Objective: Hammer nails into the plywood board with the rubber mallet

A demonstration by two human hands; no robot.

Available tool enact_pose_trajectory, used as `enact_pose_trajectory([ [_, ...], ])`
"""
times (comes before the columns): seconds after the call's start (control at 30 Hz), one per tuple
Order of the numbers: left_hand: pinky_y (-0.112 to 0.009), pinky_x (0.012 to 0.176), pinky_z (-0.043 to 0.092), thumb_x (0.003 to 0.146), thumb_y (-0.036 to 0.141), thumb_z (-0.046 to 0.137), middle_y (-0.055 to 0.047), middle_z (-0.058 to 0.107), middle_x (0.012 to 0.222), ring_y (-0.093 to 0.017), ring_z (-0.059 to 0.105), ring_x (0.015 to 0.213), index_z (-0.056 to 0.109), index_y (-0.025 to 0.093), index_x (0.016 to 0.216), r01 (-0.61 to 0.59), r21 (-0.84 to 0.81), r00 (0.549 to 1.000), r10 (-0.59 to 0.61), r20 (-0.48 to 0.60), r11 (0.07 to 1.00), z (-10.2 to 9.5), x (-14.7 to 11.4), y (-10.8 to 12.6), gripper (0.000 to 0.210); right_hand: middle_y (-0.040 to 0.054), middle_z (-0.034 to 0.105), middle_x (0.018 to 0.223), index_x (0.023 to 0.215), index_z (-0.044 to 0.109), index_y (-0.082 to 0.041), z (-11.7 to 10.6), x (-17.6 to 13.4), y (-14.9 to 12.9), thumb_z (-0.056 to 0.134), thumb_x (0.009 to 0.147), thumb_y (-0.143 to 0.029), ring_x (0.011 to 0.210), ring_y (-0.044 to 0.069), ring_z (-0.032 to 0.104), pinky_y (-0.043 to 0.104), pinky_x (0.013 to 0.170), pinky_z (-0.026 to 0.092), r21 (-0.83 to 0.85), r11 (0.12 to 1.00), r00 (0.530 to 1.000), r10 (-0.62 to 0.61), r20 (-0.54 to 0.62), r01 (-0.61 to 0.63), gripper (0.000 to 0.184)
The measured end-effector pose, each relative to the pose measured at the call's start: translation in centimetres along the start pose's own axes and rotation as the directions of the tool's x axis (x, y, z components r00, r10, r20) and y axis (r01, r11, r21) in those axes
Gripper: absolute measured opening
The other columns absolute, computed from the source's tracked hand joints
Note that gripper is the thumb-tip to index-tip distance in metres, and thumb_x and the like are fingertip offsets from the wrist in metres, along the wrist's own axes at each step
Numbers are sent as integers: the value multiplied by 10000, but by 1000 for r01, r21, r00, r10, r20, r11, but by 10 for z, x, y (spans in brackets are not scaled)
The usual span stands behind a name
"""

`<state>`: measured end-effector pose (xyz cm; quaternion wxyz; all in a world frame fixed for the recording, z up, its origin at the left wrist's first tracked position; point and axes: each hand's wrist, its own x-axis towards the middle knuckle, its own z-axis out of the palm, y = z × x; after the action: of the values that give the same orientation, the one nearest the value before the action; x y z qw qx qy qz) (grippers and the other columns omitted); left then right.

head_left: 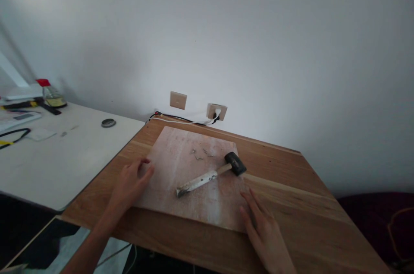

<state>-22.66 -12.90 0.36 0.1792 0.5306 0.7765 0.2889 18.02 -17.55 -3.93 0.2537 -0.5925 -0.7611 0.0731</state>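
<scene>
A pinkish, stained flat board point(168, 157) lies on the wooden table point(281, 179). My left hand point(132, 181) rests at the board's left edge, fingers loosely curved and thumb apart, holding nothing. At the right edge, my right hand point(261, 226) lies with its fingers stretched out, the fingertips by the board's side. Between the hands a mallet point(202, 179) lies slantwise on the board, its black head point(235, 164) at the right edge and its worn white handle pointing to the near left. Several small bent metal pieces, perhaps nails point(199, 157), lie behind the mallet.
A white table point(87, 149) adjoins on the left, carrying a small round grey dish point(108, 123), a red-capped bottle point(53, 95) and tools. Cables point(184, 119) run along the wall to a plugged socket point(217, 111). A dark red seat point(375, 218) stands at the right.
</scene>
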Motion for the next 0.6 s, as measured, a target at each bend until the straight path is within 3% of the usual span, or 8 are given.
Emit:
enact_pose_trajectory([
  [0.2, -443, 898, 531, 866, 521, 467, -111, 755, 1003, -333, 705, 970, 683, 209, 1063, 179, 106, 984, -177, -30, 978, -47, 31, -26, 428, 146, 549, 1534, 1388, 651, -214, 25, 21, -56, 463, 1044, -350, 1427, 312, 515, 539, 1146, 475, 57, 992, 992, -119, 36, 117, 415],
  [0.3, -450, 923, 517, 914, 509, 429, -132, 747, 1048, -346, 695, 1018, 668, 176, 1124, 180, 174, 984, -174, -45, 968, -62, 43, -38, 460, 139, 520, 1560, 1415, 623, -227, 34, 27, -76, 483, 1034, -300, 1432, 311, 508, 547, 1147, 471, 82, 983, 984, -169, 58, 164, 413],
  [0.43, -464, 902, 512, 958, 524, 368, -153, 720, 1011, -370, 674, 1009, 641, 130, 1234, 154, 324, 988, -147, -44, 934, -69, 48, -50, 554, 133, 514, 1566, 1444, 587, -237, 36, 34, -93, 522, 1023, -299, 1459, 323, 472, 565, 1150, 460, 64, 976, 972, -213, 99, 207, 431],
  [0.6, -448, 876, 520, 977, 511, 351, -148, 712, 961, -371, 646, 1028, 596, 98, 1319, 119, 407, 993, -97, -74, 906, -65, 43, -47, 589, 114, 651, 1429, 1431, 586, -215, 34, 40, -102, 528, 1020, -269, 1498, 348, 406, 615, 1161, 418, 16, 969, 962, -248, 118, 248, 419],
])
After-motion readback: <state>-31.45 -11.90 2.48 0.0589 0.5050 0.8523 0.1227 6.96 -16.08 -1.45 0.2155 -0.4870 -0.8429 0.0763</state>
